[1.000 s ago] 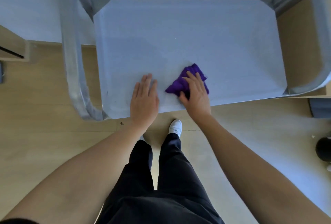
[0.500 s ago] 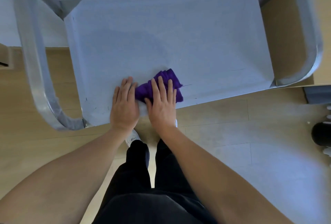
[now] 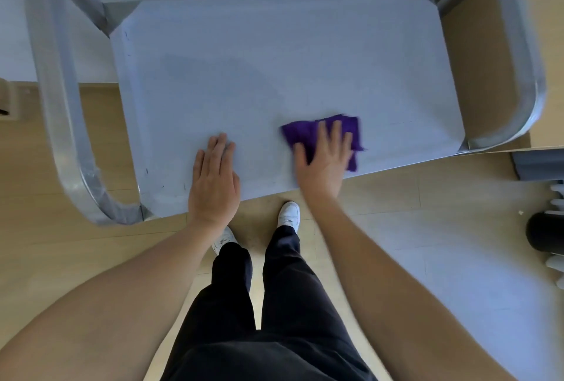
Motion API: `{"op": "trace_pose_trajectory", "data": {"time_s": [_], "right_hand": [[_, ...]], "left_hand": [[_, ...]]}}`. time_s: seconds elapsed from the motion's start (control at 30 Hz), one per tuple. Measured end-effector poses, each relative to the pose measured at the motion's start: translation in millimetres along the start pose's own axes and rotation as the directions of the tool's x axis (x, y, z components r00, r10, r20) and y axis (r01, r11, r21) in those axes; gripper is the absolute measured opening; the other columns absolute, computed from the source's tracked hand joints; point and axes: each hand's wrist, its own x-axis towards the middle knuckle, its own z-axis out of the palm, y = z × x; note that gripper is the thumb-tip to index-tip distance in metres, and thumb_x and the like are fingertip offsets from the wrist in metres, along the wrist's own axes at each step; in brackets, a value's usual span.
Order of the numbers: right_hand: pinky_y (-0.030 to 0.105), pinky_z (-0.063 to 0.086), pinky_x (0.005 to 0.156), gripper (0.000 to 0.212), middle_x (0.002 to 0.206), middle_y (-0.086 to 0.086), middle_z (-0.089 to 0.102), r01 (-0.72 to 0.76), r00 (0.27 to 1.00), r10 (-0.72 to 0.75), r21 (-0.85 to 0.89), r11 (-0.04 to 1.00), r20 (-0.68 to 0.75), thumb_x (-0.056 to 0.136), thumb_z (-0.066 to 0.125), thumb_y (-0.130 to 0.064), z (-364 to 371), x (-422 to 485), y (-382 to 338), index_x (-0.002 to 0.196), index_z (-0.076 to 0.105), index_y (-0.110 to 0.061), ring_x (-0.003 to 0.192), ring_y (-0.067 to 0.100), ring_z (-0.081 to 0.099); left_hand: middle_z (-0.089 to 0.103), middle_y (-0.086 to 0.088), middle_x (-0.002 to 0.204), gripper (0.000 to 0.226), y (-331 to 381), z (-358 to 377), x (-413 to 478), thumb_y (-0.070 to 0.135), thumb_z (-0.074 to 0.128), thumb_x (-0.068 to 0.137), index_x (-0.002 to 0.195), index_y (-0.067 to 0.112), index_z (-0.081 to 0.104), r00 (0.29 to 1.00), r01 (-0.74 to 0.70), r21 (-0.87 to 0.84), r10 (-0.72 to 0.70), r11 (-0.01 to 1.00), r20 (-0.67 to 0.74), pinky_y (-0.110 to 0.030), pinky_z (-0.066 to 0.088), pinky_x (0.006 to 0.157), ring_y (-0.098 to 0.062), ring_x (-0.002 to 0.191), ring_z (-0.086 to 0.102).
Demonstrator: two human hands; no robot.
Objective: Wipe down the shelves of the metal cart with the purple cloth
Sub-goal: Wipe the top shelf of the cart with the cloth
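The metal cart's top shelf (image 3: 274, 69) fills the upper half of the view, flat and grey, with a curved tubular handle at each end. A crumpled purple cloth (image 3: 308, 133) lies on the shelf near its front edge, right of centre. My right hand (image 3: 325, 164) presses flat on the cloth, fingers spread and blurred by motion. My left hand (image 3: 215, 182) rests palm down on the bare shelf near the front edge, left of the cloth, holding nothing. The lower shelves are hidden under the top one.
The left handle (image 3: 58, 100) and the right handle (image 3: 522, 69) curve out past the shelf ends. My legs and white shoes (image 3: 288, 213) stand on the wooden floor just in front of the cart. A black round object (image 3: 544, 234) sits at the right edge.
My right hand has swept the cloth to the right along the front of the shelf, away from my left hand. My left hand stays flat on the shelf.
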Motion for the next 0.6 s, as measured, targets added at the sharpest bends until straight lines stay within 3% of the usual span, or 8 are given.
{"op": "trace_pose_trajectory", "data": {"time_s": [0.1, 0.27, 0.37, 0.47, 0.53, 0.6], "right_hand": [[0.048, 0.004, 0.120, 0.064, 0.160, 0.007, 0.018, 0.225, 0.970, -0.220, -0.040, 0.974, 0.102, 0.094, 0.049, -0.047, 25.9, -44.8, -36.9, 0.149, 0.032, -0.019, 0.149, 0.033, 0.006], [0.046, 0.011, 0.121, 0.064, 0.160, 0.008, 0.019, 0.356, 0.927, -0.346, -0.046, 0.934, 0.143, 0.095, 0.051, -0.045, 14.9, -20.5, -10.3, 0.148, 0.033, -0.013, 0.149, 0.030, 0.010], [0.049, 0.013, 0.119, 0.063, 0.160, 0.010, 0.019, 0.147, 0.988, -0.148, 0.006, 0.989, 0.047, 0.095, 0.054, -0.039, -8.3, 16.0, 29.4, 0.148, 0.033, -0.011, 0.148, 0.032, 0.011], [0.051, 0.011, 0.119, 0.063, 0.161, 0.005, 0.014, -0.086, 0.996, 0.088, 0.074, 0.994, -0.024, 0.095, 0.050, -0.042, -20.2, 28.6, 44.9, 0.151, 0.028, -0.021, 0.149, 0.029, 0.006], [0.053, 0.012, 0.118, 0.060, 0.160, 0.005, 0.020, -0.089, 0.994, 0.092, 0.055, 0.995, -0.058, 0.095, 0.050, -0.039, -13.7, 15.4, 28.6, 0.149, 0.032, -0.023, 0.148, 0.031, 0.009], [0.053, 0.014, 0.118, 0.056, 0.157, 0.008, 0.027, 0.040, 0.998, -0.038, 0.034, 0.999, -0.042, 0.094, 0.053, -0.036, 1.9, -11.9, 0.6, 0.146, 0.039, -0.019, 0.147, 0.036, 0.014]], "left_hand": [[0.032, -0.011, 0.156, 0.051, -1.5, -2.1, 0.0, 0.010, 0.034, 0.094, 0.144, 0.003, 0.038, 1.000, 0.004, -0.008, -0.004, 1.000, -0.004, -0.045, 0.020, 0.121, -0.025, 0.148, 0.023], [0.031, -0.011, 0.156, 0.052, -0.6, -4.4, 1.0, 0.010, 0.031, 0.093, 0.144, 0.004, 0.038, 1.000, -0.013, -0.029, 0.014, 1.000, 0.018, -0.044, 0.019, 0.121, -0.025, 0.148, 0.022], [0.028, -0.010, 0.158, 0.054, 0.0, -4.1, 1.3, 0.008, 0.036, 0.092, 0.145, 0.005, 0.037, 1.000, -0.011, -0.048, 0.012, 0.999, 0.029, -0.043, 0.016, 0.122, -0.024, 0.149, 0.020], [0.028, -0.009, 0.158, 0.053, 2.5, -3.8, 1.5, 0.008, 0.036, 0.092, 0.145, 0.005, 0.037, 1.000, 0.002, -0.073, 0.000, 0.997, 0.026, -0.042, 0.016, 0.122, -0.023, 0.149, 0.019], [0.029, -0.009, 0.157, 0.053, 3.9, -4.9, 1.1, 0.006, 0.036, 0.091, 0.144, 0.005, 0.039, 1.000, 0.016, -0.090, -0.015, 0.996, 0.017, -0.043, 0.017, 0.122, -0.023, 0.149, 0.020], [0.030, -0.009, 0.157, 0.053, 3.3, -7.2, 1.8, 0.003, 0.038, 0.090, 0.143, 0.005, 0.040, 0.999, 0.039, -0.128, -0.037, 0.991, 0.015, -0.042, 0.015, 0.122, -0.022, 0.149, 0.020]]}}
